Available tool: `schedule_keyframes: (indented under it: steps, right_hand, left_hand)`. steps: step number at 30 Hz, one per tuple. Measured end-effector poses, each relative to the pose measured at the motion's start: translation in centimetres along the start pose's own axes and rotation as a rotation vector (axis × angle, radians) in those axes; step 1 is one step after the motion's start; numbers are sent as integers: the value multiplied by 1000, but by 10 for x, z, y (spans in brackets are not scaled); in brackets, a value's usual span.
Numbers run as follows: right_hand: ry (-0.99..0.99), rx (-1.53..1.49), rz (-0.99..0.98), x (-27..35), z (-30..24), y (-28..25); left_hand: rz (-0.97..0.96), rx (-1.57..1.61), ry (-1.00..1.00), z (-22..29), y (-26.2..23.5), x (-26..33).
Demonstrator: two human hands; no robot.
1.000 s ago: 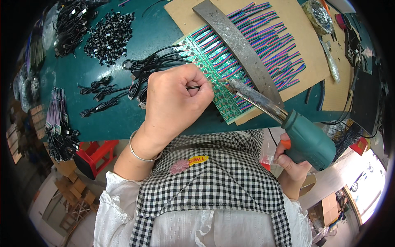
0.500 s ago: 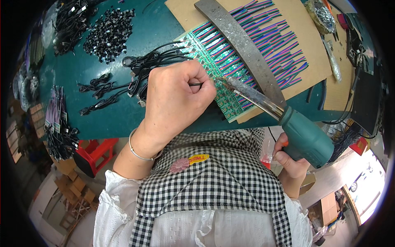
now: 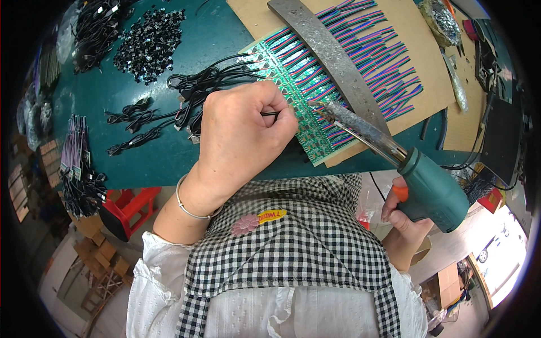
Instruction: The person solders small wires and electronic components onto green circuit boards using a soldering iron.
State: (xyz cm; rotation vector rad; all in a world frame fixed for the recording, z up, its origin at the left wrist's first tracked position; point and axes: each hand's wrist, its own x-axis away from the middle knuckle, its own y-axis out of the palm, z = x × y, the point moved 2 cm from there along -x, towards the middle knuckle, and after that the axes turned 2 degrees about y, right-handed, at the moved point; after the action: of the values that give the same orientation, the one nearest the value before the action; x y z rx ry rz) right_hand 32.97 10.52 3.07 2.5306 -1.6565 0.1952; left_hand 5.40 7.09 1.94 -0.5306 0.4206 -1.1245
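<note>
My left hand (image 3: 239, 127) is closed in a pinch on a thin black cable (image 3: 270, 114) at the near left edge of a green circuit board panel (image 3: 309, 130). My right hand (image 3: 407, 225) grips a green soldering gun (image 3: 433, 186) with an orange trigger. Its dark tip hovers over or rests on the panel, a little right of my left fingertips; whether it touches, I cannot tell. Many red, blue, green and black wires (image 3: 394, 70) fan out from the panel. Across them lies a curved grey metal bar (image 3: 332, 59). More black cables (image 3: 225, 76) run to the panel's left edge.
Brown cardboard (image 3: 434, 93) lies beneath the panel on the green table (image 3: 152, 172). At the far left are a pile of small black connectors (image 3: 149, 48) and bundled black cables (image 3: 101, 34). A wire bundle (image 3: 79, 169) hangs at the left edge, near a red stool (image 3: 132, 208).
The soldering gun has shifted right, its tip drawing away from my left fingertips. My left hand has barely moved and still pinches the cable.
</note>
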Motion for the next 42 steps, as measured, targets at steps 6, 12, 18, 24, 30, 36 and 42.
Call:
schedule_keyframes:
  steps: [6,12,18,24,30,36,42]
  right_hand:
    - [17,-2,3,2,-1,-2]
    - [3,-2,41,2,-2,-2]
    - [-3,8,33,5,0,-6]
    - [5,75,-29,6,0,-14]
    - [-11,42,-94,5,2,-13]
    - [36,7,-89,4,4,-6]
    - [-4,73,-175,1,12,-11]
  left_hand:
    - [-18,-52,46,0,-2,2]
    - [-139,-118,167,2,-8,1]
    - [-162,-61,182,-1,-8,-2]
    - [-222,-9,96,2,-8,-13]
    - [-305,-32,62,4,-8,-20]
    - [-251,-95,83,6,-7,-17]
    - [-232,-74,81,7,-5,-17]
